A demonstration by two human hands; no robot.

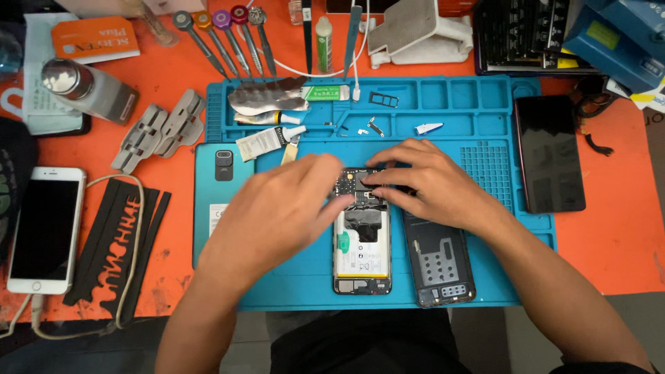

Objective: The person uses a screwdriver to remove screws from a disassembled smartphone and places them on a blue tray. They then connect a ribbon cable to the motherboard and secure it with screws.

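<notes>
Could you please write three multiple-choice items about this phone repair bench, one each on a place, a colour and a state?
1. Where does the opened phone lie?
A. on the blue work mat
B. on the bare orange table
C. on the white stand

2. What colour is the tabletop around the mat?
A. green
B. orange
C. grey

3. What state is the white phone at far left in?
A. screen lit
B. back removed
C. screen dark, cable plugged in

Answers:
1 A: mat shows all round it, under the left hand and right hand.
2 B: orange shows on both sides.
3 C: black screen, cable at its lower end.
</notes>
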